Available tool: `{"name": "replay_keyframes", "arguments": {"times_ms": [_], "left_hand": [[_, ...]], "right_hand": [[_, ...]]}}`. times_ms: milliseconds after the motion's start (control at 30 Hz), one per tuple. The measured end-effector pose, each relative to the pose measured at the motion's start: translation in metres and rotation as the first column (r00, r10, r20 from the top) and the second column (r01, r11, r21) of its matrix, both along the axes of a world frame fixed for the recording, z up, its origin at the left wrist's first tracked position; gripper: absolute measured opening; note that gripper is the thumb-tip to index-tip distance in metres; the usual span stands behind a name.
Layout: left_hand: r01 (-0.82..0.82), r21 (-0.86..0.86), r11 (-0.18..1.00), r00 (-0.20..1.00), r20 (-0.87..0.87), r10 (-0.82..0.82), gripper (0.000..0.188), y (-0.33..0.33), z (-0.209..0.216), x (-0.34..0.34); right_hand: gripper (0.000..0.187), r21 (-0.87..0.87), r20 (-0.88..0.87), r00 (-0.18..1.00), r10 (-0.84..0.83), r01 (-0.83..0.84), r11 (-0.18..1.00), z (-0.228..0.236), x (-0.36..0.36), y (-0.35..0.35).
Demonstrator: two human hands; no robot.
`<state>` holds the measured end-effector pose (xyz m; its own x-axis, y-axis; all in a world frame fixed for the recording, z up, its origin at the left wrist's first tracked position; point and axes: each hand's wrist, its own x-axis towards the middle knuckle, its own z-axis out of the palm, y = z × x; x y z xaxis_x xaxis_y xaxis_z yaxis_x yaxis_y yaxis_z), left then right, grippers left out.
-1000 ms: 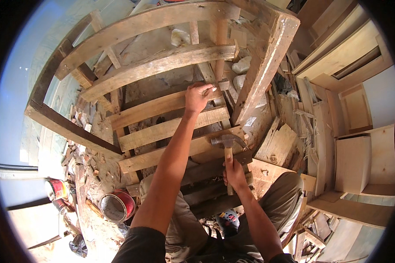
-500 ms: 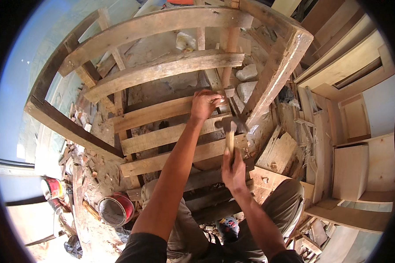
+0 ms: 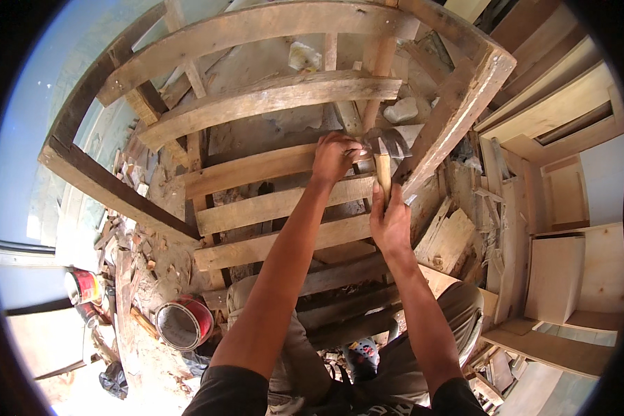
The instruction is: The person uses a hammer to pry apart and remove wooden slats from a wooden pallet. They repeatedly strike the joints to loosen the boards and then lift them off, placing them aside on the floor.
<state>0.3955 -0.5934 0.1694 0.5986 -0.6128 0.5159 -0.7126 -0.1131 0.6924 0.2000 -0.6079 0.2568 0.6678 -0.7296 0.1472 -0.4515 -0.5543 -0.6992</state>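
Hammer [image 3: 384,165], wooden-handled with a dark metal head, is now raised to the right side of the slatted frame [image 3: 270,101], its head between the left hand [image 3: 335,157] and the frame's thick right-hand beam [image 3: 457,128]. 1 second ago it was lower on the frame, over the right end of the lowest of the 3 pale slats [image 3: 253,209] and apart from the left hand; 0.5 seconds ago it had come about halfway up. Now the head is just beside the left fingertips; whether they touch, I cannot tell.

The right hand [image 3: 392,220] has travelled up with it and is closed round the handle, a finger stretched along the wood. The left hand has kept its place at the right end of the frame's uppermost pale slat, thumb and fingertips pressed together; whether something thin is pinched there, I cannot tell.

The whole frame sits slightly differently in view, as the camera has shifted a little, but its rails and slats hold the same arrangement. To the frame's lower left, the red bucket [image 3: 203,319] and the smaller red can [image 3: 83,286] have stayed put. The pale stone [image 3: 401,109] remains near the frame's right-hand beam.
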Motion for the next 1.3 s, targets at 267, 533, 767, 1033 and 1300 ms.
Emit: {"name": "replay_keyframes", "arguments": {"times_ms": [267, 533, 767, 1033, 1300], "left_hand": [[0.007, 0.020, 1.000, 1.000, 0.019, -0.008, 0.013, 0.001, 0.000, -0.001], [-0.011, -0.009, 1.000, 0.999, 0.053, 0.012, 0.013, 0.004, 0.000, -0.004], [0.061, -0.077, 0.995, 0.998, 0.006, -0.061, 0.014, 0.008, 0.010, 0.002], [-0.327, 0.646, 0.690, 0.923, 0.060, 0.381, 0.054, 0.048, 0.034, 0.038], [-0.387, 0.667, 0.637, 0.891, 0.091, 0.445, 0.065, 0.049, 0.030, 0.041]], "right_hand": [[0.029, -0.064, 0.025, 0.998, 0.058, -0.056, 0.996, 0.006, -0.001, -0.001], [0.026, 0.005, 0.011, 1.000, 0.009, -0.009, 1.000, 0.004, -0.003, -0.002], [0.025, -0.016, 0.039, 0.998, 0.054, -0.053, 0.998, 0.007, -0.005, -0.003], [0.033, -0.063, 0.032, 0.999, 0.008, -0.006, 0.998, 0.011, -0.005, 0.001], [0.030, -0.084, 0.152, 0.988, -0.021, 0.034, 0.996, 0.033, 0.002, 0.015]]}}
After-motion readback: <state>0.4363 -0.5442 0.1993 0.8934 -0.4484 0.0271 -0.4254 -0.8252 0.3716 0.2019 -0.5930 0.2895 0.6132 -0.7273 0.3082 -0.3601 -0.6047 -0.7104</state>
